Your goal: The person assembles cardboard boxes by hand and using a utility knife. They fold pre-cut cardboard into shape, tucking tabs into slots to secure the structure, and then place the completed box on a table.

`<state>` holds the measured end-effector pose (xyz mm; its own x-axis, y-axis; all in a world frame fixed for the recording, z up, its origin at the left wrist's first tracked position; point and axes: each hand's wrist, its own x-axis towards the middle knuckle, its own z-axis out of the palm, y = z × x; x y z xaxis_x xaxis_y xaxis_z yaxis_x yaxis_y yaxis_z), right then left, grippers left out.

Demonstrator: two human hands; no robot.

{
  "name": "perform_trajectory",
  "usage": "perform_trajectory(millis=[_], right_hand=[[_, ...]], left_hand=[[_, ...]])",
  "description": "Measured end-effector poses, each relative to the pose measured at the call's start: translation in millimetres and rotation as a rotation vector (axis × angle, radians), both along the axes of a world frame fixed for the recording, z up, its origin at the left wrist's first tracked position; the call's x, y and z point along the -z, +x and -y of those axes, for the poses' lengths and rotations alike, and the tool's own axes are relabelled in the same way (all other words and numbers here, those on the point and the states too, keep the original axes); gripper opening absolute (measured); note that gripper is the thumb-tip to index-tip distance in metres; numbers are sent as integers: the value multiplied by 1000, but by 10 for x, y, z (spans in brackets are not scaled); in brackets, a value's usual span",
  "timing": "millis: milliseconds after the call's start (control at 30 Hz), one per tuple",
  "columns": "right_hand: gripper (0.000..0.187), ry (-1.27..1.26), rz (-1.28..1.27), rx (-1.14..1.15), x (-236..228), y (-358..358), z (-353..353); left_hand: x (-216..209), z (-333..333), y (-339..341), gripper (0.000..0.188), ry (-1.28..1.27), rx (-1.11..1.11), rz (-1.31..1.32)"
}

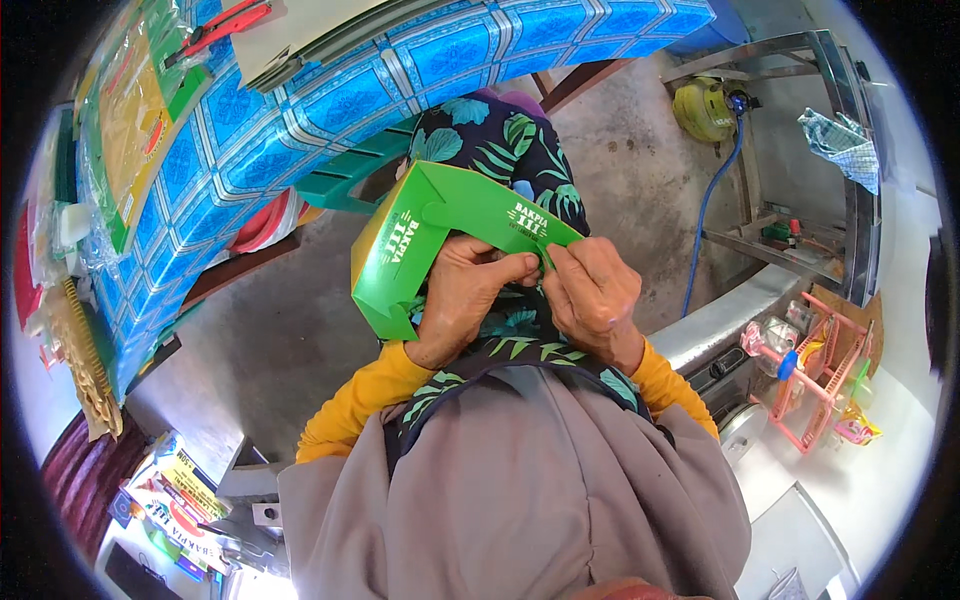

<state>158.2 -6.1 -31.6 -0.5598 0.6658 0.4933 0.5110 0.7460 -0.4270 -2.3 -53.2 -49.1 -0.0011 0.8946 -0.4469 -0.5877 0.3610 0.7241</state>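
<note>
A green cardboard box (400, 255), partly folded and with white print on its sides, is held over my lap. Its left side wall stands up, and a long side panel stretches toward the right. My left hand (465, 290) is inside the bend of the box, thumb and fingers closed on the panel's lower edge. At the panel's right end, my right hand (595, 295) pinches the corner flap. Both hands meet close together there, and their fingertips partly hide the flap.
A table with a blue patterned cloth (440, 60) curves along the left and top. On it lie a red cutter (220, 30), a stack of boards (310, 45) and plastic-wrapped flat packs (140, 130). To the right are a gas cylinder (703, 108), a metal frame and a pink rack (820, 375).
</note>
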Motion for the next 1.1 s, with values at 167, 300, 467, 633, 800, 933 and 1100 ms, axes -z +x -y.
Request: perform_trajectory(millis=[167,300,467,633,800,933,1100], right_hand=[[25,-61,-1,-44,51,4,-47],[29,-214,-196,-128,-13,61,-137],[33,-188,-130,-152,31,124,-120],[33,-255,-101,-120,-63,19,-235],[46,-450,-104,-168,-25,-88,-192],[43,-440,-206,-195,-152,-145,-316],[36,-312,62,-237,-558,-336,-523]], left_hand=[[-33,47,46,12,7,-12,-147],[-19,15,-50,12,80,0,-58],[-54,44,3,14,70,3,-41],[-64,43,-42,17,117,50,-150],[-199,-39,-105,21,65,-30,-421],[-251,-66,-131,24,150,-78,-656],[-155,-33,-151,39,271,203,-839]])
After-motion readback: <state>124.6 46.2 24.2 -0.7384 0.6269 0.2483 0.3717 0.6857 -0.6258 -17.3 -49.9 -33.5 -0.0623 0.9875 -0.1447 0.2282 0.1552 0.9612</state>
